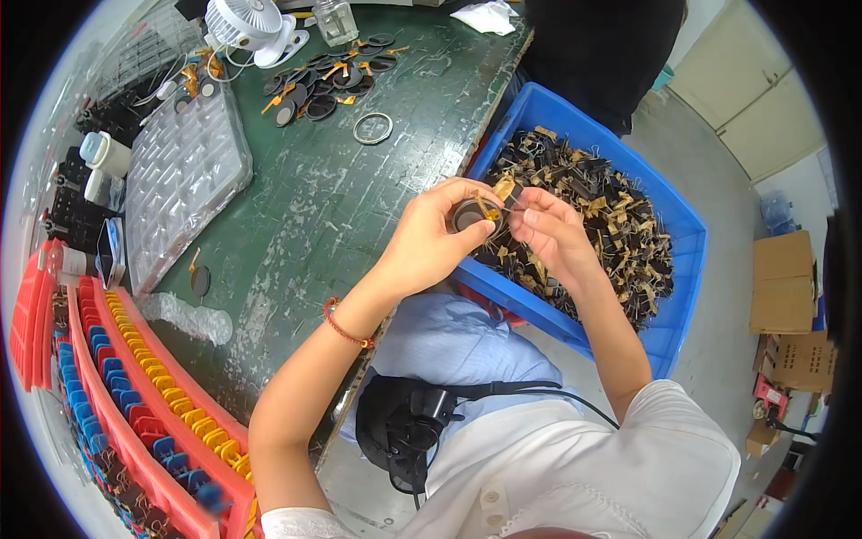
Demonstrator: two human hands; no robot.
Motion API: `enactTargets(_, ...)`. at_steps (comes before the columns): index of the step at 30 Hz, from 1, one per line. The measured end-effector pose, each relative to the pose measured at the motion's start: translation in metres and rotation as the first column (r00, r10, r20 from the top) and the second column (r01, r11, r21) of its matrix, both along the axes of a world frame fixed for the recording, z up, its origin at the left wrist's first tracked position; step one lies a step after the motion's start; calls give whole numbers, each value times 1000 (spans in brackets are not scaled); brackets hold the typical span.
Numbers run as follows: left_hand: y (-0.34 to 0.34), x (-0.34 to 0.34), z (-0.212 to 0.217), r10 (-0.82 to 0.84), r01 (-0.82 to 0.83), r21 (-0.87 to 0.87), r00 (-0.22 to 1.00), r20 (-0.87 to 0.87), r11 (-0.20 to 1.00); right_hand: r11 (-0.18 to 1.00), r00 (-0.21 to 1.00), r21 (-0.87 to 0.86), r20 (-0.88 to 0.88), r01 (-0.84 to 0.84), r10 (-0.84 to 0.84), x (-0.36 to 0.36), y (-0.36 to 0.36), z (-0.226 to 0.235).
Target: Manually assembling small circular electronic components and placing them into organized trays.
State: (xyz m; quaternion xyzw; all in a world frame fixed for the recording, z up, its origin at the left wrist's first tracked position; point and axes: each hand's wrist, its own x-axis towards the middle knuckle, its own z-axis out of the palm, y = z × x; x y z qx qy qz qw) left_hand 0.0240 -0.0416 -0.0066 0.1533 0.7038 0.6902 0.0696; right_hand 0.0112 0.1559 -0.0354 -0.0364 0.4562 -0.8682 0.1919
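My left hand (429,235) is closed round a dark round disc (467,216) with an orange flexible tab, at the table's right edge. The fingers of my right hand (558,235) pinch a black binder clip (512,192) with a tan piece on it, right beside the disc's tab. Whether the clip touches the disc is hidden by my fingers. Under my right hand stands a blue bin (687,260), heaped with similar black clips with wire handles and tan pieces. Several loose discs (346,76) with orange tabs lie in a pile farther off on the table.
The worn green table (359,180) carries a metal ring (373,128), a clear blister tray (189,180), a white fan (247,27), a glass jar (336,22) and crumpled plastic (190,316). Red racks (166,404) with coloured clips stand at left. Cardboard boxes (783,283) are at right.
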Motion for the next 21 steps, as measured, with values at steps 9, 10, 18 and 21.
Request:
enactTargets(9, 4, 2, 7, 75, -93, 117, 986, 146, 989, 999, 991, -47, 136, -8, 14, -6, 24, 0)
enactTargets(10, 4, 2, 7, 96, -113, 130, 986, 134, 985, 999, 994, -32, 105, -18, 22, -6, 23, 2)
enactTargets(18, 2, 1, 4, 6, -11, 48, 994, 108, 999, 995, 998, 89, 52, -48, 44, -3, 19, 2)
enactTargets(21, 1, 1, 6, -14, 14, 0, 990, 138, 1000, 995, 998, 82, 43, -50, 47, -3, 18, 2)
